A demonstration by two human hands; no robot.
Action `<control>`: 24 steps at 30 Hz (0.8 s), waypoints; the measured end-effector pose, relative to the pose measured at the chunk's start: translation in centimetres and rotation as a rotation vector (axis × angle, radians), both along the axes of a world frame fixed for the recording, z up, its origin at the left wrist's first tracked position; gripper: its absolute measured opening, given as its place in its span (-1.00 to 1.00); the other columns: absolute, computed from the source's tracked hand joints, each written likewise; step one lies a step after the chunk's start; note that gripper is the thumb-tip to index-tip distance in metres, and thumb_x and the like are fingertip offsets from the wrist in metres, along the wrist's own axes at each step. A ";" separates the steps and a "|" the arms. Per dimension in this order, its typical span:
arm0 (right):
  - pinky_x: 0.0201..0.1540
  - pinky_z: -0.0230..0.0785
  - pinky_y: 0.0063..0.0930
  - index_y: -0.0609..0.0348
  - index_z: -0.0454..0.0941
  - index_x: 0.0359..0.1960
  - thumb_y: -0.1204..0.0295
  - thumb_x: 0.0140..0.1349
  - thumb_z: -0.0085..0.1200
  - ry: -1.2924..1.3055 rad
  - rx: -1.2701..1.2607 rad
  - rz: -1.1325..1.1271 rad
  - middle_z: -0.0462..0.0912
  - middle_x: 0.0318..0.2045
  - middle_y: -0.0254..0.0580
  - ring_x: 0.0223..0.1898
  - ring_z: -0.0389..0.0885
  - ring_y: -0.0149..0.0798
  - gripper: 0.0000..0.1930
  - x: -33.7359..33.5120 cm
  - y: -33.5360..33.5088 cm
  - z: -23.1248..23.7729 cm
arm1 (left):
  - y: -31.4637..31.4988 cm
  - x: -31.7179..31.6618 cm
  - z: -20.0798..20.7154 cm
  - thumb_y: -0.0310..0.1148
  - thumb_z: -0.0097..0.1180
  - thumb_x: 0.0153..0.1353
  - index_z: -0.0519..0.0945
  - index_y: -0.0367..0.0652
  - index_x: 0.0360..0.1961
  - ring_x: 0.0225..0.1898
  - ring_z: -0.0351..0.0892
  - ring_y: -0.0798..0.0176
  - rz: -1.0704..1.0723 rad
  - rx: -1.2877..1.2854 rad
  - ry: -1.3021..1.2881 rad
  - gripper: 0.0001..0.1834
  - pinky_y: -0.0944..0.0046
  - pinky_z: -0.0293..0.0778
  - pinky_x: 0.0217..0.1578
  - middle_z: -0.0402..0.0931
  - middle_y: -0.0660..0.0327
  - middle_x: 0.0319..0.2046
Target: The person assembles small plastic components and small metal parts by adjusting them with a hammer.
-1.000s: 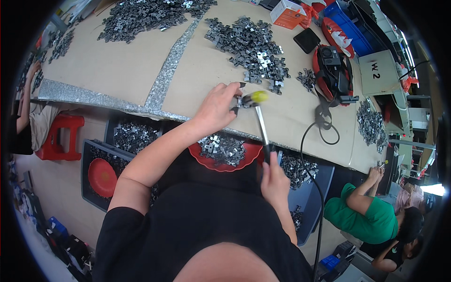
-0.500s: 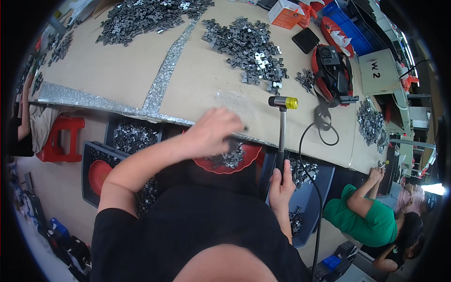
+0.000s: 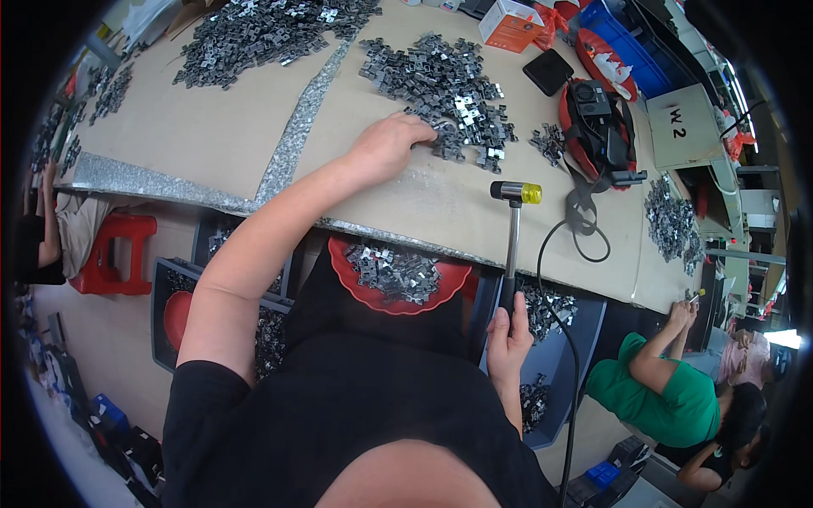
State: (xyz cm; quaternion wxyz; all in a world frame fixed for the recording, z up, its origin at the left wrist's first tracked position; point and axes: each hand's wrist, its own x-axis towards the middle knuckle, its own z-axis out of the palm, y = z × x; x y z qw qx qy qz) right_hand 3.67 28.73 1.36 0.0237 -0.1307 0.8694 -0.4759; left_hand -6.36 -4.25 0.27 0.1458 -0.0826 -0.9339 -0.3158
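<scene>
Metal pieces (image 3: 445, 80) at left hand (image 3: 394, 146)

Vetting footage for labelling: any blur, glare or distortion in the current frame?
Head view: table edge bows and corners go black, fisheye-style; head view: light at far right is blown out, parts pile glints; head view: hammer looks sharp, no obvious motion blur.

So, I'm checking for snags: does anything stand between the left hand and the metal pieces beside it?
Nothing visible does: the left hand is at the near edge of the pile of metal pieces. The mallet in the right hand stands off to the right.
</scene>
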 end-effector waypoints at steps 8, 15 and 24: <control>-0.55 0.25 -0.71 0.28 0.30 0.10 0.47 0.22 -0.07 -0.040 0.060 -0.061 0.46 -0.64 -0.39 -0.63 0.32 -0.60 -0.61 0.0 -0.5 1.9 | 4.7 -1.6 2.5 -0.48 0.06 -0.12 0.48 -0.16 -0.12 -0.10 0.39 -0.02 0.113 0.005 -0.106 -0.59 0.13 0.35 -0.11 0.42 0.04 -0.18; -0.17 0.38 -0.27 0.21 0.30 0.07 0.33 0.21 -0.07 -0.141 0.158 0.065 0.52 -0.20 0.11 -0.19 0.53 0.03 -0.59 -0.1 -0.9 2.1 | 0.9 -1.6 0.6 -0.63 -0.04 -0.18 0.45 -0.30 -0.15 -0.12 0.39 -0.02 -0.008 0.093 -0.138 -0.56 0.22 0.33 -0.09 0.41 -0.01 -0.21; -0.45 0.35 -0.22 0.16 0.25 0.10 0.33 0.23 -0.14 0.088 0.061 0.029 0.52 -0.53 0.01 -0.50 0.53 0.01 -0.60 0.4 -0.6 1.2 | 2.9 -2.9 1.7 -0.58 0.05 -0.11 0.47 -0.30 -0.15 -0.15 0.43 -0.01 0.129 -0.297 -0.062 -0.62 0.16 0.36 -0.15 0.44 0.01 -0.22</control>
